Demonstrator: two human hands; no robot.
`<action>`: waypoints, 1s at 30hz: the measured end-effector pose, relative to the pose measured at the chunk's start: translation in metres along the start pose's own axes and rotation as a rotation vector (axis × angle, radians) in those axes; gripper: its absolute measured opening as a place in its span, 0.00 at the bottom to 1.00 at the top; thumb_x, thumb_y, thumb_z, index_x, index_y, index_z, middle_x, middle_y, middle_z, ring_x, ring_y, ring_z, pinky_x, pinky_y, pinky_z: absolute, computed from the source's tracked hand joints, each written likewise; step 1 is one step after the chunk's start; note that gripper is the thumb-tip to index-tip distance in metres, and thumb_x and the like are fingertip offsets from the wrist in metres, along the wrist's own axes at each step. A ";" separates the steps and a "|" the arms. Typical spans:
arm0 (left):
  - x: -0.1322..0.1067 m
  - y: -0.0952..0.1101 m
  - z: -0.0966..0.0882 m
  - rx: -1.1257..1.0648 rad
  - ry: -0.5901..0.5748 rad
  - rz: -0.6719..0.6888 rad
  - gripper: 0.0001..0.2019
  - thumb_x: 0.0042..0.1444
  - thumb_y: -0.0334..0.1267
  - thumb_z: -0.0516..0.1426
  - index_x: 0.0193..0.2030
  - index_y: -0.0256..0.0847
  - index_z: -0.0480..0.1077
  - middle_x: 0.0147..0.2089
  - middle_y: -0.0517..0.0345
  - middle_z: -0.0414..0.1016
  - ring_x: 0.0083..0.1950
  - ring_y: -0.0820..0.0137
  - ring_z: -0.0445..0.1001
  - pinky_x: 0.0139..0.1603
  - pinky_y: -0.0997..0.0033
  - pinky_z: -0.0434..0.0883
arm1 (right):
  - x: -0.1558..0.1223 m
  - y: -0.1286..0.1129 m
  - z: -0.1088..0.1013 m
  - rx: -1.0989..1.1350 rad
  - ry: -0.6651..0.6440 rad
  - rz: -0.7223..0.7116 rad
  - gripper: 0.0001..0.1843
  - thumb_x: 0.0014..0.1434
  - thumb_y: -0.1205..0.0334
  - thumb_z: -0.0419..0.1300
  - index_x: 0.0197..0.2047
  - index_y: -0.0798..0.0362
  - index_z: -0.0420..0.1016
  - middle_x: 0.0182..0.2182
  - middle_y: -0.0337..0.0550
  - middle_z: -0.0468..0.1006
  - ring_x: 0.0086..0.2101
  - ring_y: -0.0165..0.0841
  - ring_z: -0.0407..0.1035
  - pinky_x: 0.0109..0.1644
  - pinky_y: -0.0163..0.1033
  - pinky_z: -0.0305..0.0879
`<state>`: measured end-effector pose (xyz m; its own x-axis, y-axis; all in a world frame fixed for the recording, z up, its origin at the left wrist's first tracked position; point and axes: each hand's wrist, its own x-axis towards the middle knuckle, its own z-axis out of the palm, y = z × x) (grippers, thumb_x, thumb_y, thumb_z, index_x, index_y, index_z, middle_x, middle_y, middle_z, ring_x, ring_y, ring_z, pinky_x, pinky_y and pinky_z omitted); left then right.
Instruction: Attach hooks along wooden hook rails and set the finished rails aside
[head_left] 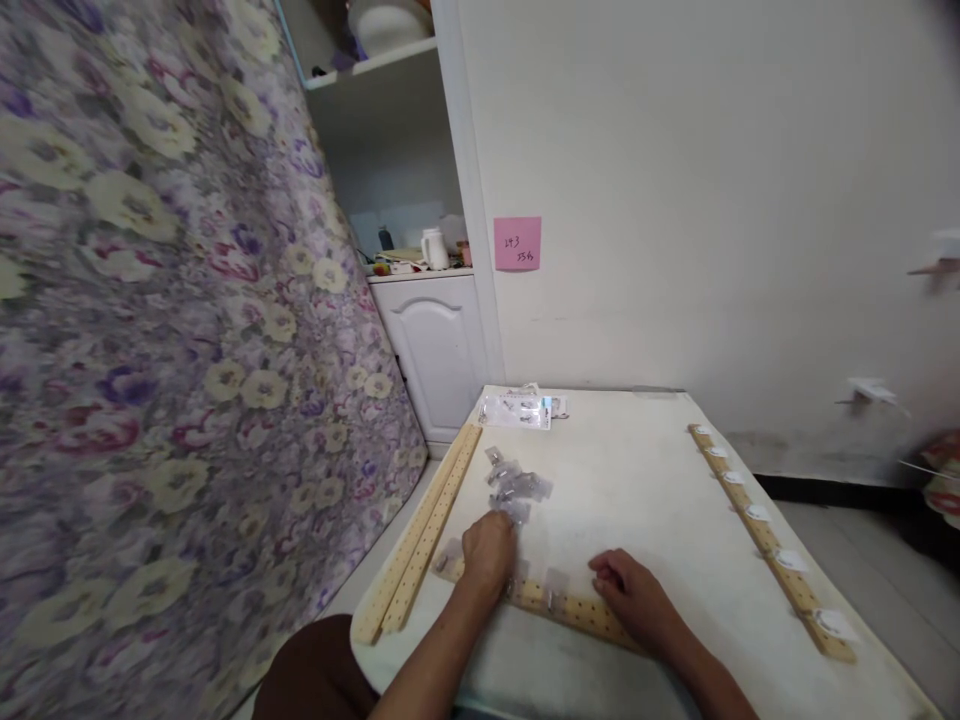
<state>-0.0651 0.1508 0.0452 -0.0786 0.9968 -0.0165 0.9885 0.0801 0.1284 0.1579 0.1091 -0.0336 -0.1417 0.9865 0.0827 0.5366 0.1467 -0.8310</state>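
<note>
My left hand (489, 550) is closed at the near end of a loose pile of small clear plastic bags (516, 482). Its fingertips meet one bag (517, 512), but whether they grip it is hidden. Below both hands a wooden strip with holes (574, 608) lies crosswise on the table. Small clear bags rest along this strip, one of them (556, 588) between my hands. My right hand (628, 592) hovers at or rests on the strip's right part, fingers curled in, with nothing visible in them.
Two more perforated wooden strips (431, 530) lie side by side along the table's left edge. On the right, another strip (772, 545) carries several white pieces. Printed clear packaging (515, 411) lies at the back. A floral curtain (187, 350) hangs left; a wall (675, 200) stands behind.
</note>
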 end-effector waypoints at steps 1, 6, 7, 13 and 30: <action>-0.003 0.000 -0.002 -0.009 0.006 0.002 0.13 0.58 0.35 0.47 0.38 0.38 0.73 0.42 0.47 0.78 0.44 0.63 0.75 0.40 0.67 0.64 | 0.000 -0.001 -0.001 0.000 0.005 -0.001 0.11 0.51 0.61 0.53 0.38 0.51 0.73 0.32 0.42 0.75 0.35 0.35 0.70 0.41 0.38 0.64; -0.021 0.008 -0.011 -0.104 0.059 0.077 0.11 0.59 0.37 0.48 0.35 0.41 0.71 0.39 0.55 0.77 0.42 0.66 0.74 0.38 0.72 0.61 | -0.002 -0.008 -0.005 0.059 0.042 -0.005 0.11 0.52 0.59 0.53 0.36 0.52 0.73 0.31 0.43 0.76 0.34 0.36 0.70 0.41 0.40 0.65; -0.025 0.012 -0.012 -0.131 0.069 0.097 0.11 0.59 0.37 0.48 0.34 0.41 0.71 0.38 0.56 0.77 0.41 0.68 0.74 0.37 0.73 0.61 | -0.002 -0.011 -0.006 0.093 0.050 -0.003 0.11 0.53 0.58 0.53 0.36 0.52 0.73 0.30 0.43 0.76 0.34 0.36 0.71 0.41 0.40 0.65; -0.052 0.043 -0.010 -0.323 0.114 0.221 0.10 0.59 0.39 0.50 0.31 0.43 0.69 0.32 0.63 0.75 0.35 0.74 0.72 0.34 0.77 0.60 | -0.005 -0.038 -0.009 0.499 0.032 0.067 0.17 0.52 0.51 0.57 0.41 0.53 0.70 0.33 0.45 0.77 0.33 0.36 0.73 0.34 0.39 0.68; -0.107 0.061 0.014 -0.429 0.056 0.359 0.05 0.56 0.33 0.52 0.30 0.42 0.67 0.31 0.62 0.72 0.34 0.71 0.70 0.34 0.74 0.58 | -0.016 -0.035 -0.025 0.496 0.038 0.089 0.09 0.50 0.57 0.57 0.25 0.54 0.68 0.19 0.34 0.66 0.20 0.26 0.58 0.24 0.32 0.54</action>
<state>0.0051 0.0491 0.0409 0.2352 0.9597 0.1537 0.8139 -0.2809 0.5085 0.1622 0.0903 0.0083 -0.0782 0.9969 0.0115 0.0837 0.0180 -0.9963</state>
